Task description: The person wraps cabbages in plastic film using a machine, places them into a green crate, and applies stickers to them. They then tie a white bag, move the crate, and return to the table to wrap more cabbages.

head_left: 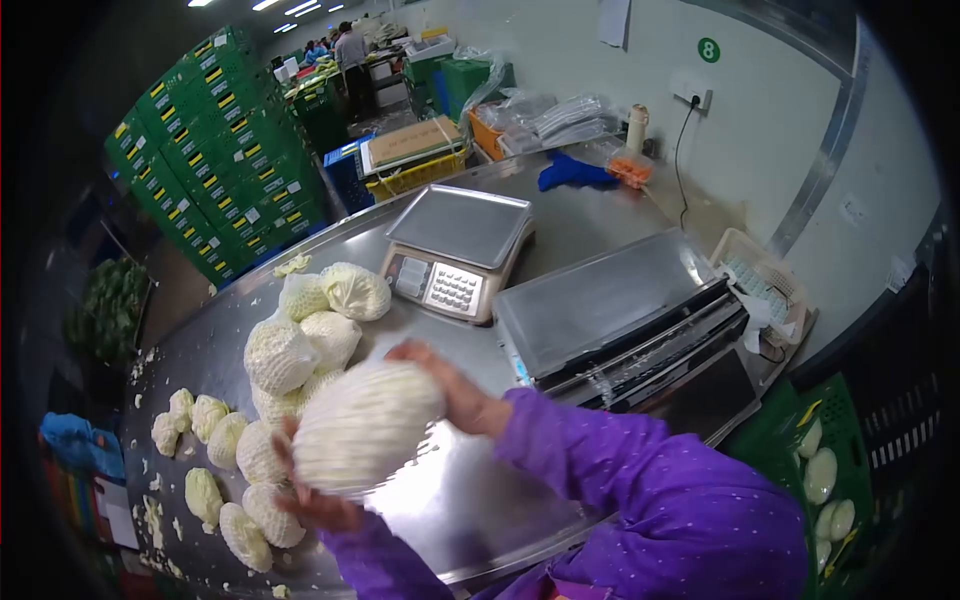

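Between my two hands is a large pale cabbage in a white foam net [370, 425], held above the steel table and smeared a little by motion. My left hand [322, 500] grips its left and lower side, the fingers spread along it. On its upper right side, my right hand [455, 392] is pressed with bent fingers. Just left of it lies a pile of netted cabbages [282, 355], and several smaller pale cabbages [205, 495] rest nearby. Beyond the hands stands a weighing scale [455, 250] with a keypad.
Right of the scale sits a wrapping machine [610, 300]. A blue glove [575, 172] lies at the table's far end. Green crates [215, 160] are stacked behind the left edge. Another green crate [850, 450] with pale vegetables is at right. Leaf scraps litter the table's left side.
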Demonstrator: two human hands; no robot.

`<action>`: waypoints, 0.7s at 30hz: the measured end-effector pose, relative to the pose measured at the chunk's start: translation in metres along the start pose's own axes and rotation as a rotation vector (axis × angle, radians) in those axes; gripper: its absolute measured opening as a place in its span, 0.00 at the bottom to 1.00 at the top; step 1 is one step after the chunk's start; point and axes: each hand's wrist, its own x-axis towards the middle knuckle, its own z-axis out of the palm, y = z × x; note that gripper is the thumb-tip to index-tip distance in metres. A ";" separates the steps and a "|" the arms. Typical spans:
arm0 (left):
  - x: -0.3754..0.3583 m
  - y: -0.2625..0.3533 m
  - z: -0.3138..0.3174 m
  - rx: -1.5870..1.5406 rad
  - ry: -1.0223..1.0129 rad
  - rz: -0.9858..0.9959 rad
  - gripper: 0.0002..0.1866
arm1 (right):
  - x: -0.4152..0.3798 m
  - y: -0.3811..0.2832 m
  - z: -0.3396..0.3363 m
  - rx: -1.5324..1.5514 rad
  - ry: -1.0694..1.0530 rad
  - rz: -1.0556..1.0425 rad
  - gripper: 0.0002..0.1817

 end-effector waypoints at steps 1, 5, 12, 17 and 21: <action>0.018 -0.020 0.021 -0.066 -0.050 -0.153 0.43 | -0.005 -0.029 -0.024 0.171 0.055 0.132 0.24; 0.053 -0.145 0.060 0.081 0.186 -0.746 0.28 | -0.055 -0.112 -0.117 0.130 0.201 0.167 0.22; 0.079 -0.349 0.105 0.236 -0.003 -0.928 0.22 | -0.098 -0.168 -0.297 0.166 0.318 0.230 0.22; 0.061 -0.381 0.125 0.690 0.014 -0.692 0.24 | -0.101 -0.150 -0.360 -0.431 0.402 0.096 0.22; 0.050 -0.329 0.117 1.130 -0.095 -0.490 0.24 | -0.118 -0.167 -0.355 -0.769 0.328 0.030 0.22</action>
